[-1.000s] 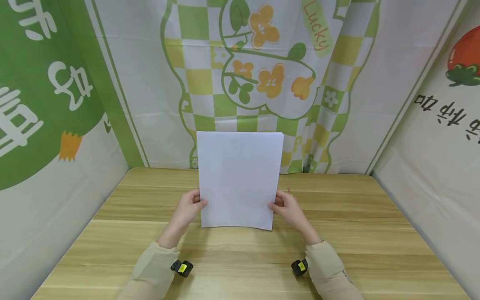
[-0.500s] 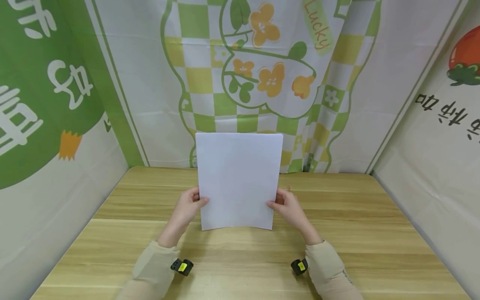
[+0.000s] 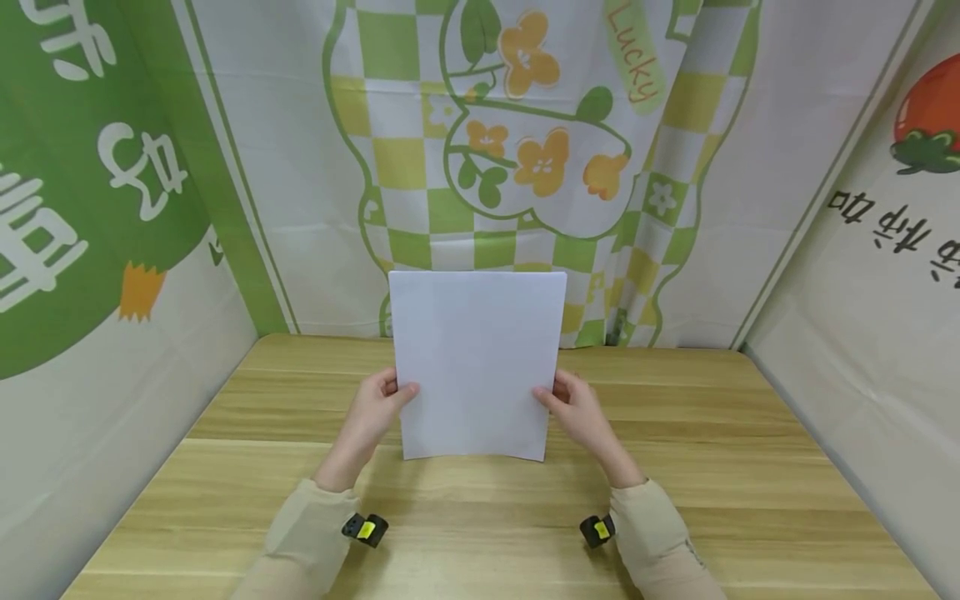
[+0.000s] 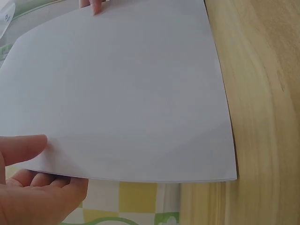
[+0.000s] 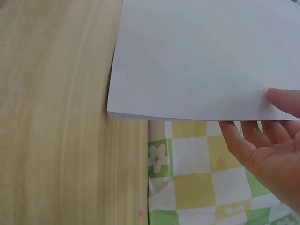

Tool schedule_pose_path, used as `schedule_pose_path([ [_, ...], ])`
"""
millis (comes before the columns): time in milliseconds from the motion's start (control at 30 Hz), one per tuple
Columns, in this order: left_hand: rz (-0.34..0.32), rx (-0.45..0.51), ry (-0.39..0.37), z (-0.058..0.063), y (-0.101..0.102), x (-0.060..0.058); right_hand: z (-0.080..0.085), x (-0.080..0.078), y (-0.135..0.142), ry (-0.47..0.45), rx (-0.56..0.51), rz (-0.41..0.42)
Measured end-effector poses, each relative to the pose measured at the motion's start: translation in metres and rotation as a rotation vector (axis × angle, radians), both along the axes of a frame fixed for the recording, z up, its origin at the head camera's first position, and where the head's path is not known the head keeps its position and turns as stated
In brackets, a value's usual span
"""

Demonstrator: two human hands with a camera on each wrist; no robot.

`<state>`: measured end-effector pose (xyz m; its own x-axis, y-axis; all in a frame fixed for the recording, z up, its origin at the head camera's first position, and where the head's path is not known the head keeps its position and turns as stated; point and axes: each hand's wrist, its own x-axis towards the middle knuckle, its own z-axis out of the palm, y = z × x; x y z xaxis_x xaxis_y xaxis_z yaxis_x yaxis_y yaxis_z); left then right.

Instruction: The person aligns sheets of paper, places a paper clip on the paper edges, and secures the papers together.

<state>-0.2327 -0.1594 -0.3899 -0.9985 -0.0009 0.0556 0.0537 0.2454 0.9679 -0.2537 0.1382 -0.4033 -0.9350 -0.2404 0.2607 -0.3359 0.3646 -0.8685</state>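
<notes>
Two hands (image 3: 372,408) (image 3: 577,410) on white paper (image 3: 477,358)

Soft light falls evenly around me; the near table (image 3: 480,525) gleams palely, faint shadows edge the sleeves (image 3: 311,529), and both wrist views render the paper (image 4: 126,89) greyish, slightly hazy.

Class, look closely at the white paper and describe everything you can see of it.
The white paper looks like a stack of plain rectangular sheets, with several layered edges visible at one corner. The face in view is blank, smooth and matte. It is held roughly upright, its lower edge slightly bowed and seeming to rest on the wooden table. The left hand and right hand pinch its opposite long edges.
</notes>
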Motion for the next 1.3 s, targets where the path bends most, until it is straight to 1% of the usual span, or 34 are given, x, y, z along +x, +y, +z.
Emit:
schedule_pose_path([
  [100,0.005,0.019,0.007,0.001,0.000,0.000,0.004,0.000,-0.002,-0.001,-0.013,-0.013],
  [300,-0.002,0.049,0.022,0.003,0.000,0.000,0.007,-0.001,-0.003,-0.010,-0.056,-0.007],
  [433,-0.012,0.072,0.031,0.005,0.001,0.000,0.023,0.009,-0.006,-0.037,-0.068,0.002],
  [533,-0.021,0.077,0.044,0.006,0.001,-0.001,0.038,0.017,-0.010,-0.058,-0.068,-0.010],
  [667,-0.025,0.078,0.055,0.008,0.001,-0.001,0.043,0.019,-0.010,-0.054,-0.064,-0.018],
  [800,-0.024,0.075,0.053,0.010,0.002,-0.001,0.043,0.017,-0.009,-0.054,-0.073,-0.009],
  [1033,-0.016,0.070,0.066,0.015,0.003,-0.001,0.022,-0.002,-0.004,-0.040,-0.124,0.012],
  [1133,-0.014,0.073,0.073,0.016,0.004,-0.001,0.018,-0.004,-0.004,-0.019,-0.118,0.011],
  [1300,-0.013,0.082,0.087,0.016,0.006,-0.001,0.017,-0.003,-0.005,0.001,-0.109,-0.009],
])
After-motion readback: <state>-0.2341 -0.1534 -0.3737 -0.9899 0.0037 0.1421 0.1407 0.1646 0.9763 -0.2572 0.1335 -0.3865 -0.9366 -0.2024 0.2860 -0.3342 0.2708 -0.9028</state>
